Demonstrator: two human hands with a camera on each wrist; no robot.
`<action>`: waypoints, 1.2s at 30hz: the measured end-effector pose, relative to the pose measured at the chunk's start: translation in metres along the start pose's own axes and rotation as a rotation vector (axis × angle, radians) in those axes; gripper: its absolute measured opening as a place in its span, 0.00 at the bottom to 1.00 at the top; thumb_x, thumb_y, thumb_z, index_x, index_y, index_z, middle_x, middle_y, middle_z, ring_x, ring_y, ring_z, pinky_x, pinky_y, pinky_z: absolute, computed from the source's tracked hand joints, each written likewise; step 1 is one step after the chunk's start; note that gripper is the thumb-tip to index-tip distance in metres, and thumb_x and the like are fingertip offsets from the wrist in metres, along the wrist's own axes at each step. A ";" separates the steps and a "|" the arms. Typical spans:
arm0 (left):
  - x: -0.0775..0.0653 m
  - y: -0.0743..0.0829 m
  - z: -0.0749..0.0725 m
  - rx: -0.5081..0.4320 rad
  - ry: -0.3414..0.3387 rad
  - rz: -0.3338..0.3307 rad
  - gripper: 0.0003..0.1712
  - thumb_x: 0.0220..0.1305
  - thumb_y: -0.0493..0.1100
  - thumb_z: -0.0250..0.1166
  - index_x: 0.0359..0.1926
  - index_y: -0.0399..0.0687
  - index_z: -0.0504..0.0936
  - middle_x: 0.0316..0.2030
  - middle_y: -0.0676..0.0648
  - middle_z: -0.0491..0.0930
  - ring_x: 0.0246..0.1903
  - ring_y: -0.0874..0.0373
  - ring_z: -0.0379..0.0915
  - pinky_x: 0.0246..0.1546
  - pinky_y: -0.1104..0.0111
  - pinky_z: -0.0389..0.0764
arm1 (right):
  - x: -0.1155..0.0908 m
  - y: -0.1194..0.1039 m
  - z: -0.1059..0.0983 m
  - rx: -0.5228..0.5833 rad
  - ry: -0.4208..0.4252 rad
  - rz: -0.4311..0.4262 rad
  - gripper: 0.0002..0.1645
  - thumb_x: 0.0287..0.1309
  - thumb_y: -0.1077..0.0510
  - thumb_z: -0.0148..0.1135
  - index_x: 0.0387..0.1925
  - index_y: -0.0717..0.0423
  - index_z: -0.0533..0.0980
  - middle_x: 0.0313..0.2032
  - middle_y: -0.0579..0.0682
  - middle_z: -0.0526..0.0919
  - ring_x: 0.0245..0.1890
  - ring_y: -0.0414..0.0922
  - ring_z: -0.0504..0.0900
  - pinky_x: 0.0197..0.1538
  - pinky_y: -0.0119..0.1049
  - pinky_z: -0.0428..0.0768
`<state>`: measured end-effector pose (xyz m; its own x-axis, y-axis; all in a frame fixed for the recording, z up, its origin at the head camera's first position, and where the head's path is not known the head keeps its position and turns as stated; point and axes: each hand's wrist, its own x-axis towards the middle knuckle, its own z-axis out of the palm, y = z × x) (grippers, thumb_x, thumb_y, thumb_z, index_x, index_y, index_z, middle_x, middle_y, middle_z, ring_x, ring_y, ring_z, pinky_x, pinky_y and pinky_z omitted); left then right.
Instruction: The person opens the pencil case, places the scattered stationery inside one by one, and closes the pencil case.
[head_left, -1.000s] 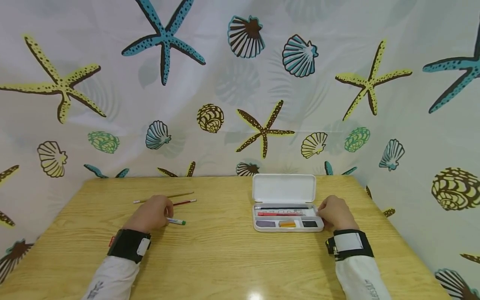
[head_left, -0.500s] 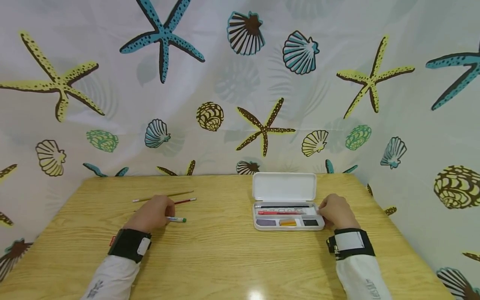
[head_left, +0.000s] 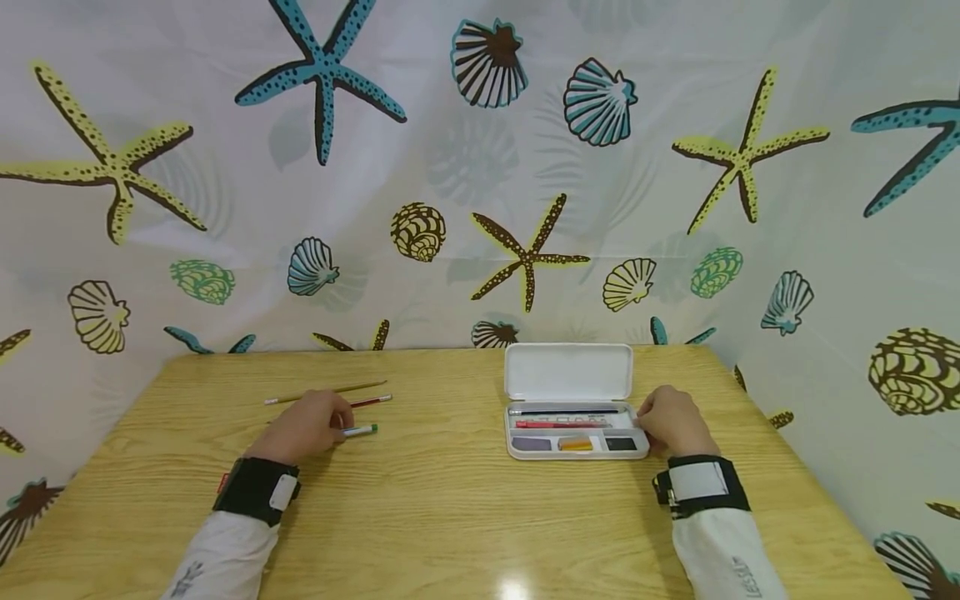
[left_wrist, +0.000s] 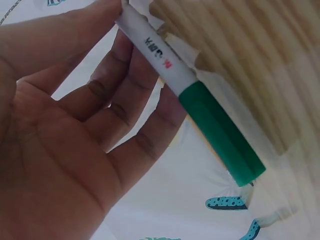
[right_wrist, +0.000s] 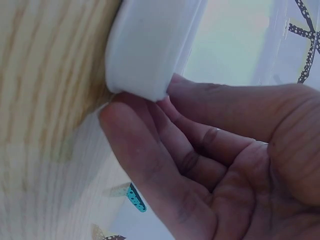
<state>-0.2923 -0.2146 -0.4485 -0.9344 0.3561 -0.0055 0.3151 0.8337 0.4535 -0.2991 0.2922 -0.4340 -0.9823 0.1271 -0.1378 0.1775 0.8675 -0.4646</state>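
Note:
My left hand pinches a marker with a white barrel and green cap between thumb and fingers. In the head view the capped end points right, close over the table. My right hand grips the right end of a white pencil case, thumb on the rim and fingers against the end wall. The case lies with its lid raised. Inside are a dark pencil, a red pen, a purple-grey block, an orange piece and a black piece.
A yellowish pencil and a dark red pencil lie on the wooden table behind my left hand, partly hidden by it. A shell-and-starfish cloth hangs along the back and sides.
The marker in my left hand has lifted slightly, its green end tilting up and a little right. My right hand keeps its hold on the case.

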 end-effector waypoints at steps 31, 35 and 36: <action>0.032 0.150 0.003 0.125 0.284 0.273 0.06 0.64 0.31 0.70 0.40 0.43 0.90 0.30 0.51 0.76 0.30 0.59 0.71 0.32 0.66 0.78 | -0.003 0.000 0.001 0.002 0.023 -0.002 0.07 0.62 0.66 0.64 0.34 0.71 0.81 0.28 0.58 0.80 0.29 0.52 0.79 0.32 0.40 0.76; 0.049 0.175 0.012 0.134 0.304 0.337 0.07 0.65 0.30 0.68 0.39 0.43 0.90 0.31 0.50 0.77 0.33 0.57 0.72 0.35 0.65 0.79 | -0.004 -0.002 0.000 -0.004 0.037 -0.009 0.07 0.61 0.67 0.64 0.33 0.71 0.81 0.27 0.57 0.80 0.29 0.52 0.79 0.31 0.40 0.76; 0.054 0.181 0.015 0.136 0.303 0.353 0.07 0.65 0.30 0.68 0.39 0.42 0.90 0.31 0.50 0.77 0.34 0.57 0.73 0.37 0.65 0.80 | -0.004 -0.002 0.000 -0.004 0.041 -0.009 0.07 0.61 0.67 0.65 0.33 0.71 0.81 0.27 0.57 0.80 0.29 0.52 0.79 0.31 0.40 0.76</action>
<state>-0.2828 -0.0381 -0.3797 -0.7664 0.5053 0.3967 0.6217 0.7389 0.2599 -0.2952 0.2897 -0.4324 -0.9855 0.1387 -0.0977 0.1683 0.8708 -0.4619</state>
